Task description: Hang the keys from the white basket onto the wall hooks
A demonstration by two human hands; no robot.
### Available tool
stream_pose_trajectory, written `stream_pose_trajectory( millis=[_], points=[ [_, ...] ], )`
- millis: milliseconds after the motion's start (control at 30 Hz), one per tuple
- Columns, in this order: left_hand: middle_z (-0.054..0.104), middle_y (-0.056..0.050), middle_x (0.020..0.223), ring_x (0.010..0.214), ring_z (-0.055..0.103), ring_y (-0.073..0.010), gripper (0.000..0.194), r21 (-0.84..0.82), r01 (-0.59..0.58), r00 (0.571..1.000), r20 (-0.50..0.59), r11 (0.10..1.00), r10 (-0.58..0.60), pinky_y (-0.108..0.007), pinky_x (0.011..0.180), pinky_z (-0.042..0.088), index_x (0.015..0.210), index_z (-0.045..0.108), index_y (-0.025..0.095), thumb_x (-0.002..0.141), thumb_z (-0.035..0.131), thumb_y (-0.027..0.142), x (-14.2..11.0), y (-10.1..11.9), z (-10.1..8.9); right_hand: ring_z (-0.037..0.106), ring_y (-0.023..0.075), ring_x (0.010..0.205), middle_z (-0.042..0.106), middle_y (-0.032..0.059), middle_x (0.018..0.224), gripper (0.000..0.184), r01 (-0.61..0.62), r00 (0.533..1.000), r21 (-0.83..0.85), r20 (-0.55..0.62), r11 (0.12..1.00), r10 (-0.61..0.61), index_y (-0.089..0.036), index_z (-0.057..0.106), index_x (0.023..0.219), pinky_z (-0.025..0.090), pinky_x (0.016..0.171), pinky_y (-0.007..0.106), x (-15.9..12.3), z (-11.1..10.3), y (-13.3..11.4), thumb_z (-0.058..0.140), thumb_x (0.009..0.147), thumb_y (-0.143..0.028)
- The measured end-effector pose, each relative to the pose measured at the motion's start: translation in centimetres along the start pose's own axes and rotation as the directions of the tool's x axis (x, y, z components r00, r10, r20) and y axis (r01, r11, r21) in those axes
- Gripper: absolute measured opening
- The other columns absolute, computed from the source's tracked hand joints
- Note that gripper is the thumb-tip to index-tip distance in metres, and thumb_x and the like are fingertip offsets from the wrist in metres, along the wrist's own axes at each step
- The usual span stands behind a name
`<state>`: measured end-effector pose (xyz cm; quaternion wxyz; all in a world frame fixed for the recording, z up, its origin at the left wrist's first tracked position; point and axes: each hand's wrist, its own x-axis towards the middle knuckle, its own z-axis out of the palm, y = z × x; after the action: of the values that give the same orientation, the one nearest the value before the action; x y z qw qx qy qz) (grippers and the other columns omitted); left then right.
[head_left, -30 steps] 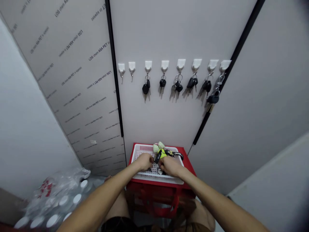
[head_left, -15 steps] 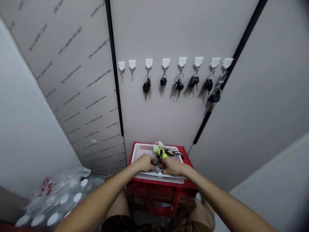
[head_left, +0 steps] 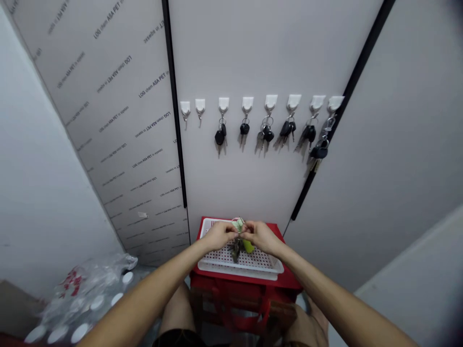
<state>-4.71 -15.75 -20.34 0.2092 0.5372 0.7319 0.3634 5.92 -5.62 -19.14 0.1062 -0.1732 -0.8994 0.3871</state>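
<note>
My left hand (head_left: pixel 219 234) and my right hand (head_left: pixel 259 236) meet above a white perforated tray (head_left: pixel 241 268). Both pinch a bunch of keys (head_left: pixel 239 241) with a yellow-green tag, lifted off the tray with dark keys dangling below. The tray rests on a red box (head_left: pixel 249 284). On the wall above hangs a row of white hooks (head_left: pixel 259 103). The two leftmost hooks (head_left: pixel 193 107) are bare; the others carry black-headed key sets (head_left: pixel 267 135).
A black vertical strip (head_left: pixel 174 106) divides the wall panels left of the hooks, and another black strip (head_left: pixel 336 120) slants at the right. A plastic-wrapped pack of bottles (head_left: pixel 83 299) lies at lower left. My knees show below the red box.
Both hands rose from the tray floor, lifting the key bunch with the yellow-green tag clear of it. The camera tilted slightly, so the hooks sit lower in view.
</note>
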Motion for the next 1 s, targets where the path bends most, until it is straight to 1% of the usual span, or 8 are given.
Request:
stream_pose_trajectory(
  millis=[133, 267, 333, 467, 633, 833, 900, 1000],
  points=[
    [0.054, 0.002, 0.057, 0.053, 0.042, -0.0072, 0.020, 0.090, -0.035, 0.997, -0.071, 0.995, 0.041, -0.017, 0.051, 0.034, 0.068, 0.057, 0.012, 0.064, 0.040, 0.022, 0.1, 1.8, -2.5, 0.034, 0.0035, 0.041, 0.039, -0.0058, 0.048, 0.012, -0.006, 1.000, 0.203, -0.025, 0.979, 0.011, -0.013, 0.044, 0.062, 0.027, 0.040, 0.015, 0.5, -0.7, -1.2, 0.047, 0.060, -0.025],
    [0.052, 0.002, 0.053, 0.052, 0.044, -0.0074, 0.020, 0.016, -0.061, 0.989, -0.136, 0.998, 0.062, -0.017, 0.049, 0.035, 0.068, 0.055, 0.012, 0.064, 0.040, 0.024, 0.4, 3.2, -4.9, 0.035, 0.0035, 0.040, 0.041, -0.0057, 0.049, 0.015, 0.027, 0.998, 0.304, 0.040, 0.952, -0.041, -0.013, 0.047, 0.068, 0.029, 0.040, 0.016, 1.0, -1.3, -2.7, 0.047, 0.061, -0.026],
    [0.050, 0.003, 0.051, 0.050, 0.045, -0.0073, 0.019, -0.074, -0.049, 0.984, -0.176, 0.996, 0.035, -0.018, 0.049, 0.036, 0.067, 0.054, 0.011, 0.063, 0.041, 0.025, 0.6, 3.8, -6.2, 0.040, 0.0045, 0.045, 0.045, -0.0040, 0.054, 0.015, 0.088, 0.995, 0.316, 0.017, 0.945, -0.099, -0.013, 0.047, 0.069, 0.033, 0.044, 0.017, 1.4, -1.5, -3.7, 0.046, 0.062, -0.026],
    [0.046, 0.004, 0.046, 0.045, 0.043, -0.0055, 0.012, -0.240, -0.079, 0.953, -0.303, 0.968, 0.003, -0.018, 0.049, 0.036, 0.060, 0.050, 0.011, 0.062, 0.045, 0.021, 1.1, 5.9, -9.7, 0.048, 0.0091, 0.062, 0.053, 0.0013, 0.067, 0.017, 0.306, 0.950, 0.276, -0.158, 0.911, -0.271, -0.012, 0.048, 0.073, 0.038, 0.059, 0.022, 3.6, -2.1, -6.4, 0.046, 0.063, -0.026],
    [0.046, 0.005, 0.044, 0.042, 0.042, -0.0042, 0.008, -0.331, -0.214, 0.856, -0.517, 0.919, 0.013, -0.018, 0.047, 0.036, 0.058, 0.049, 0.011, 0.062, 0.046, 0.016, 2.4, 9.1, -15.1, 0.050, 0.0101, 0.068, 0.055, 0.0024, 0.077, 0.039, 0.504, 0.841, 0.236, -0.351, 0.831, -0.411, -0.016, 0.036, 0.101, 0.040, 0.061, 0.022, 7.5, -3.4, -11.6, 0.045, 0.064, -0.023],
    [0.046, 0.004, 0.046, 0.041, 0.044, -0.0037, 0.005, -0.382, -0.340, 0.693, -0.720, 0.859, -0.045, -0.020, 0.050, 0.040, 0.058, 0.049, 0.010, 0.062, 0.047, 0.012, 4.3, 11.4, -20.5, 0.045, 0.0083, 0.052, 0.050, -0.0031, 0.057, 0.046, 0.510, 0.677, -0.026, -0.605, 0.860, -0.419, -0.014, 0.034, 0.108, 0.039, 0.057, 0.022, 11.2, -5.3, -18.1, 0.042, 0.064, -0.021],
    [0.046, 0.004, 0.045, 0.041, 0.044, -0.0036, 0.005, -0.381, -0.323, 0.638, -0.763, 0.866, -0.098, -0.020, 0.051, 0.042, 0.059, 0.050, 0.010, 0.063, 0.048, 0.012, 5.0, 11.5, -21.7, 0.046, 0.0088, 0.054, 0.051, -0.0027, 0.059, 0.045, 0.488, 0.654, -0.091, -0.620, 0.868, -0.433, -0.016, 0.036, 0.108, 0.038, 0.060, 0.023, 12.4, -5.8, -19.3, 0.041, 0.063, -0.020],
    [0.047, 0.003, 0.044, 0.040, 0.046, -0.0045, 0.005, -0.364, -0.254, 0.584, -0.797, 0.896, -0.158, -0.020, 0.051, 0.042, 0.062, 0.051, 0.009, 0.063, 0.048, 0.013, 6.1, 11.3, -22.7, 0.048, 0.0101, 0.059, 0.054, -0.0010, 0.064, 0.039, 0.429, 0.657, -0.145, -0.627, 0.892, -0.418, -0.017, 0.042, 0.103, 0.038, 0.062, 0.024, 13.7, -6.2, -20.1, 0.041, 0.063, -0.017]
  ],
)
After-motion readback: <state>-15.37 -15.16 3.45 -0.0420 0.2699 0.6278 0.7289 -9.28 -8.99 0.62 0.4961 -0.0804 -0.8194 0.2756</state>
